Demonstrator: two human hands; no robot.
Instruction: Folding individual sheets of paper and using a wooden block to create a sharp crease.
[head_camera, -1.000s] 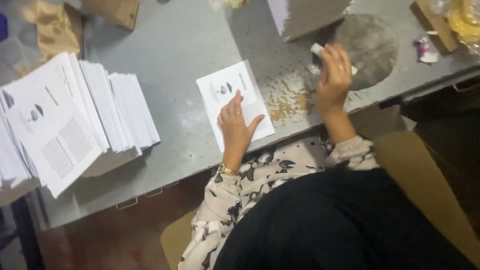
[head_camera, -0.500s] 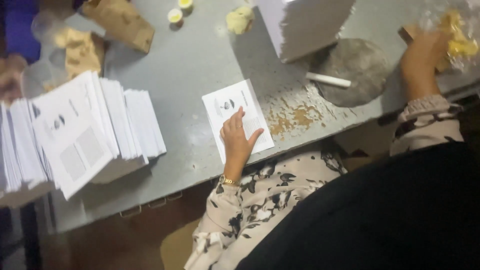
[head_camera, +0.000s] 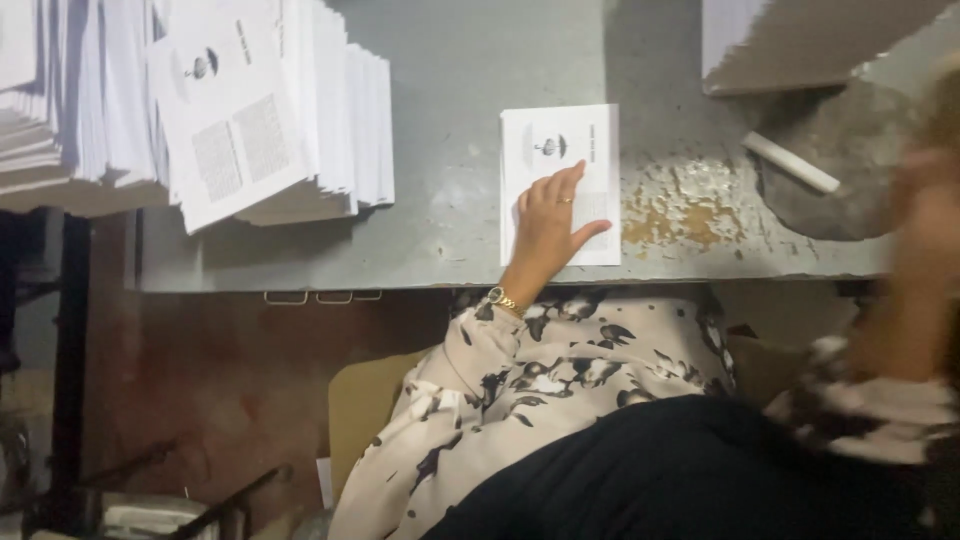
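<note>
Presently, the left hand (head_camera: 552, 225) lies flat, fingers spread, on a folded white leaflet (head_camera: 560, 180) that sits alone near the front edge of the grey metal surface (head_camera: 450, 120). The palm and fingers press the lower half of the leaflet; nothing is gripped. The leaflet lies squarely, printed face up, with a small dark emblem near its top.

The right hand (head_camera: 925, 220) is raised at the right edge of view and heavily blurred; it cannot be told whether it is spread, closed or holding anything. It is well apart from the leaflet.

To the left, a large stack of white printed leaflets (head_camera: 240, 110) rests fanned on the surface, the top copy tilted and overhanging the rest. At the upper right, a second pile of paper (head_camera: 800, 45) stands near a round dark pad (head_camera: 850, 170), on which a white stick-shaped object (head_camera: 790, 162) lies slantwise. Worn, rust-coloured patches (head_camera: 680, 210) show just beside the leaflet.

Judged from how things lie, one leaflet is under the hand as the piece being worked, while sizeable piles stand on both sides; which pile is finished and which remains cannot be told, so the work appears mid-course rather than near an end.
</note>
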